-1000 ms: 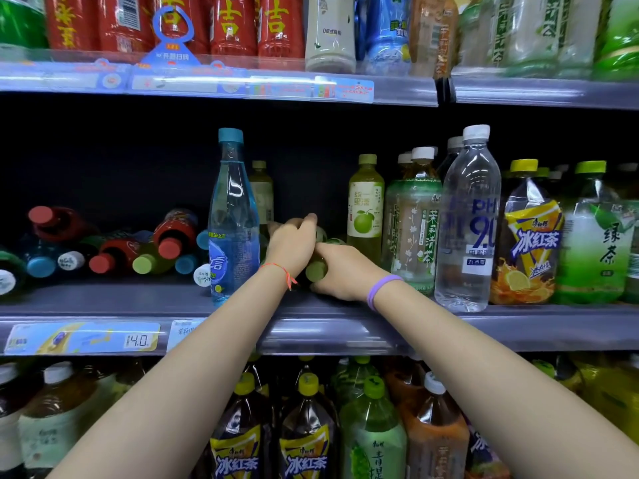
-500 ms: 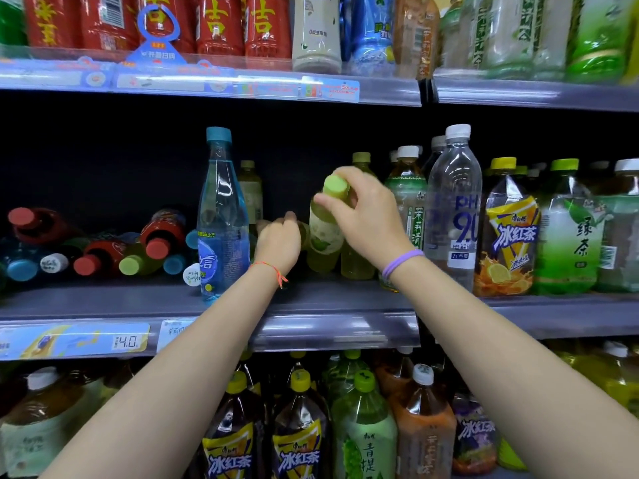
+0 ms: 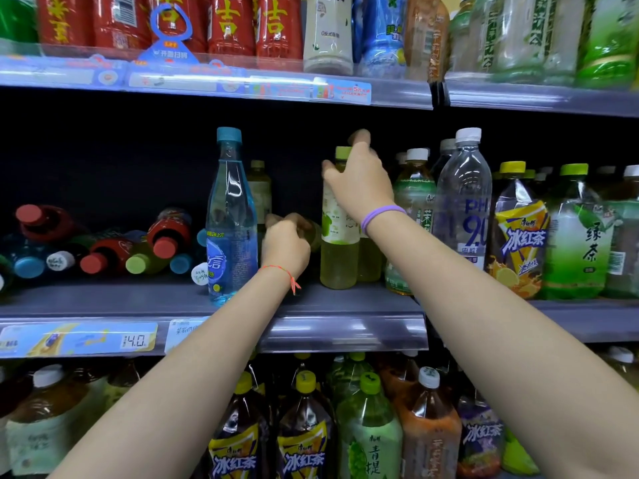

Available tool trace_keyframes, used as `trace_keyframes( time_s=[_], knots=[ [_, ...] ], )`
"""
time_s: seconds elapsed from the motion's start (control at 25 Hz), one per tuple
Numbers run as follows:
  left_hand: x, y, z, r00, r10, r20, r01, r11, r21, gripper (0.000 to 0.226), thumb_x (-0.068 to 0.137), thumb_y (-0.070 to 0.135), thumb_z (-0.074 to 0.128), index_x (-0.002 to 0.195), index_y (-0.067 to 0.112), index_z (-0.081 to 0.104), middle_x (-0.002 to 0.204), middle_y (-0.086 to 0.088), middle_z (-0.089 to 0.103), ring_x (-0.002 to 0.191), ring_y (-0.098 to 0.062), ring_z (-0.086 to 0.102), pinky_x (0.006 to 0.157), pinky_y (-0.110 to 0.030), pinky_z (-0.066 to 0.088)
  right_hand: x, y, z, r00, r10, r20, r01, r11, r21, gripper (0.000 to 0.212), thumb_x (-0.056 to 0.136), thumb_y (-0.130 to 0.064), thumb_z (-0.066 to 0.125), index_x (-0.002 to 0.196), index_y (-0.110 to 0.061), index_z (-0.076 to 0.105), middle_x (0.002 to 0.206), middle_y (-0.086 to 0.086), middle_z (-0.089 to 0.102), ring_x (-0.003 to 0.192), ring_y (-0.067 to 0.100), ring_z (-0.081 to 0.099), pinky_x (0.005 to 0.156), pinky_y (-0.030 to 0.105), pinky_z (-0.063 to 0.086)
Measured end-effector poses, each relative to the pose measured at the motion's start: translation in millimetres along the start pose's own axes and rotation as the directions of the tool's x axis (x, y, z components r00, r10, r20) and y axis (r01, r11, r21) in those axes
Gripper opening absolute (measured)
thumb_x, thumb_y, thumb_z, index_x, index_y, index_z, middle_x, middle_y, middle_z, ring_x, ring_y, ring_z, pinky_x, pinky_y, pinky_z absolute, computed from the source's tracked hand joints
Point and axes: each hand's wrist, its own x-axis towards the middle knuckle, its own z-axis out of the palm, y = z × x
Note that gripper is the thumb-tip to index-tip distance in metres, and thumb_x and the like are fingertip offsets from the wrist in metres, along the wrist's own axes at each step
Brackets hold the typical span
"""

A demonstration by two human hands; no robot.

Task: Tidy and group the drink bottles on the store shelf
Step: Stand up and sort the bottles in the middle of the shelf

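Open gap between blue bottle (image 3: 231,216) and green bottle (image 3: 339,233); right side packed.

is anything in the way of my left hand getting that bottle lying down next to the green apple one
Nothing visible. The left hand is already on the lying bottle, between the blue bottle and the upright green apple bottle.

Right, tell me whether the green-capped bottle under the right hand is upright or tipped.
Upright. The green-capped bottle stands with its base on the shelf and its cap on top, the right hand at its neck; whether the fingers grip it is blurred.
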Motion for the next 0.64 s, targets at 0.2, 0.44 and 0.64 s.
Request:
trace_keyframes(
  time_s=[0.2,0.44,0.64],
  knots=[
    [-2,3,-2,0.998,0.051,0.035,-0.053,0.998,0.046,0.029,0.091,0.002,0.047,0.111,0.013,0.066,0.122,-0.019,0.049,0.098,-0.040,0.058,0.080,-0.028,0.041,-10,-2,28,0.981,-0.068,0.180,0.097,0.983,-0.157,0.089,0.085,-0.026,0.070,0.154,-0.026,0.014,0.145,0.015,0.033,0.115,0.040,0.055,0.085,0.043,0.055],
    [-5,5,-2,0.998,0.059,0.002,-0.059,0.997,0.051,0.033,0.092,0.003,0.047,0.120,0.017,0.059,0.124,-0.015,0.047,0.098,-0.037,0.060,0.084,-0.034,0.045,-14,19,6,0.981,-0.124,0.147,0.170,0.917,-0.361,0.090,0.086,-0.032,0.064,0.156,-0.029,0.009,0.143,0.021,0.032,0.118,0.043,0.047,0.088,0.043,0.048],
    [-6,7,-2,0.997,0.074,0.007,-0.074,0.988,0.132,0.028,0.096,0.015,0.050,0.124,0.018,0.053,0.121,-0.019,0.051,0.098,-0.045,0.061,0.083,-0.043,0.048,-24,38,7,0.972,-0.233,-0.008,0.189,0.804,-0.564,0.075,0.083,-0.038,0.065,0.150,-0.020,0.035,0.127,0.026,0.048,0.115,0.041,0.045,0.090,0.045,0.042]
  ],
)
